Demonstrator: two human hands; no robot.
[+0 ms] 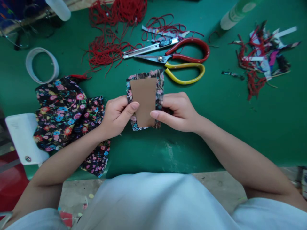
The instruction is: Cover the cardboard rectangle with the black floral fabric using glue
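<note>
Left hand (116, 115): grasping; thumb on the left edge of the brown card (145, 102), fingers behind the floral backing piece (160, 86). Right hand (179, 111): grasping the opposite side, thumb at the card's lower right edge. The card lies on the backing piece, which shows as a margin around it. The two-sided grip probably keeps both layers aligned and flat.

Beyond the hands, scissors (160, 59) and a utility knife (148, 49) lie on the tabletop (227, 95), probably set there for short reach. The scissor handles point right. Red cord (105, 52) lies beside the knife; cut scraps (266, 64) form a separate pile at right, presumably away from the work. Larger floral cloth (62, 118) is at left, near a tape roll (29, 65).

Containers: a green-and-white bottle (236, 16), upper right; a white bottle (59, 9), upper left. Contents cannot be determined.
</note>
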